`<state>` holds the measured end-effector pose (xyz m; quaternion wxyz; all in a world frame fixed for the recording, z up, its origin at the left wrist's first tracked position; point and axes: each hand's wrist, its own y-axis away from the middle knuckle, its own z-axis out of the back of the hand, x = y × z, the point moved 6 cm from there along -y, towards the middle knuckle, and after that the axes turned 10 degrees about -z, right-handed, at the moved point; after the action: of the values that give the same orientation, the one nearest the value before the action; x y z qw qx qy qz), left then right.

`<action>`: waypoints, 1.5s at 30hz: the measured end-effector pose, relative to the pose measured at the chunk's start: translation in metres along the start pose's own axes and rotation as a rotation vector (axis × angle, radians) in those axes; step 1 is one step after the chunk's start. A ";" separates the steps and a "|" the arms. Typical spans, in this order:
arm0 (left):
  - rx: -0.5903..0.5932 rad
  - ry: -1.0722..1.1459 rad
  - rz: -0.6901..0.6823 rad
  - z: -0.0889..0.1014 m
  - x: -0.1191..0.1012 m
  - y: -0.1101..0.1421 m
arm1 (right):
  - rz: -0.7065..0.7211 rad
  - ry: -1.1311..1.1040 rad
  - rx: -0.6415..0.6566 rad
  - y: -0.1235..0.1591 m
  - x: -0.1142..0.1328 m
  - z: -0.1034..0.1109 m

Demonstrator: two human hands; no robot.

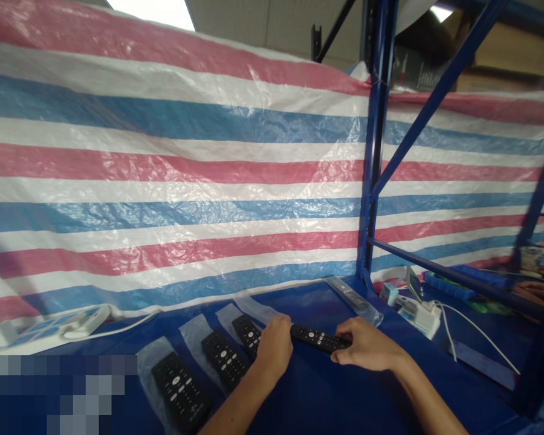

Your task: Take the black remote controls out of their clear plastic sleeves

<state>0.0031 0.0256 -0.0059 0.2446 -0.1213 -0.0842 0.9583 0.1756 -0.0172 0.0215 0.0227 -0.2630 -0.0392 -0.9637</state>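
My right hand grips a black remote control by its near end, thumb and fingers closed round it. The far end of that remote points at my left hand, almost touching it. My left hand is closed at the end of a clear plastic sleeve that stretches away to the back; its fingertips are hidden. Left of it, more black remotes lie in a slanted row: one remote partly behind my left hand, a middle remote, and a nearer remote, each over a plastic sleeve.
A bagged remote lies at the back of the blue table. A power strip with cables sits right, beyond a blue rack post; another white strip is left. A striped plastic sheet hangs behind. Another person's hand shows far right.
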 end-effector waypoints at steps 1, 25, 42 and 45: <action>-0.003 0.000 0.005 -0.001 0.001 0.000 | 0.003 0.007 -0.007 0.000 0.001 -0.001; -0.031 0.070 -0.188 -0.012 -0.052 0.014 | -0.004 0.071 -0.173 -0.010 0.010 -0.025; -0.098 0.207 -0.277 -0.023 -0.077 0.033 | -0.003 0.048 -0.227 -0.024 -0.001 -0.030; -0.015 0.102 -0.258 -0.036 -0.080 0.043 | 0.047 0.021 -0.134 -0.021 -0.006 -0.027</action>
<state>0.0618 -0.0472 -0.0345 0.3687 -0.1598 -0.0936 0.9109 0.1656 0.0013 -0.0064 0.0281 -0.2547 0.0321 -0.9661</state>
